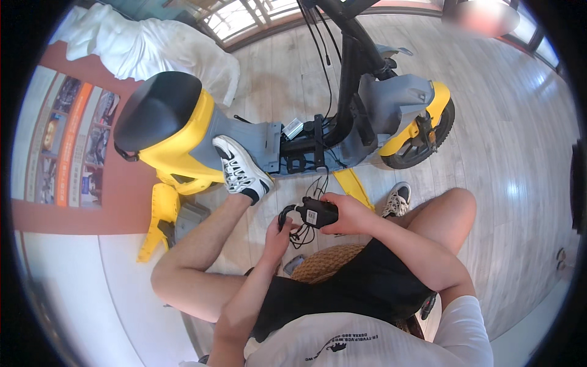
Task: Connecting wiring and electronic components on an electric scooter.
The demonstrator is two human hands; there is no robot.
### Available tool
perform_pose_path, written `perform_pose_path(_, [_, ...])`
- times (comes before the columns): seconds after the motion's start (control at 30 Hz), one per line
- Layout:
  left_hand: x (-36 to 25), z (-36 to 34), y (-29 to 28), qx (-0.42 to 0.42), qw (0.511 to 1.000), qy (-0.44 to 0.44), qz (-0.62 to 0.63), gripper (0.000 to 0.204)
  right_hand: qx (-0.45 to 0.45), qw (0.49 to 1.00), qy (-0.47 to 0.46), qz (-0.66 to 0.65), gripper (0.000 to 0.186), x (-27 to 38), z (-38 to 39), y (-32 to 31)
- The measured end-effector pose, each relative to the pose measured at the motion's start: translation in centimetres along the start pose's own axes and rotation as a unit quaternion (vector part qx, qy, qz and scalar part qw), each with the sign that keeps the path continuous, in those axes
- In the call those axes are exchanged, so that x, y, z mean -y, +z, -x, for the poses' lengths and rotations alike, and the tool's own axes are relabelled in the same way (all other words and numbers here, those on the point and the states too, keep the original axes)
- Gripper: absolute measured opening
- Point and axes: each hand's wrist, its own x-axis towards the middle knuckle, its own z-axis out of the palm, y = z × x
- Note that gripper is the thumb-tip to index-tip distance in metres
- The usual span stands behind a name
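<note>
My right hand (pixel 346 213) is closed on a black controller box (pixel 317 212) with a pale label, held above my lap. My left hand (pixel 279 235) grips a bundle of black cables (pixel 284 215) beside the box, with looped wires hanging below. Beyond them lies a yellow and grey scooter (pixel 180 140), with black wiring and a small silver box (pixel 293 128) in its open deck. My left shoe (pixel 243 169) rests against that deck.
Detached yellow panels (pixel 158 223) (pixel 353 186) lie beside the scooter. A white cloth (pixel 147 46) covers something at the upper left, near a wall poster (pixel 67 140). A woven seat (pixel 321 263) is under me. The wooden floor (pixel 507 153) extends rightward.
</note>
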Motion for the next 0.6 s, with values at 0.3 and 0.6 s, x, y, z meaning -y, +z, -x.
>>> perform_pose_path(0.3, [3.5,-0.9,1.0,-0.003,0.988,-0.154,0.002,0.030,0.020,1.000,-0.004,-0.010,0.061,1.6,0.2,-0.5])
perform_pose_path(0.6, [3.5,-0.7,2.1,0.018,0.985,-0.151,0.080,0.026,0.016,0.999,0.042,-0.016,0.055,2.6,0.3,-1.1])
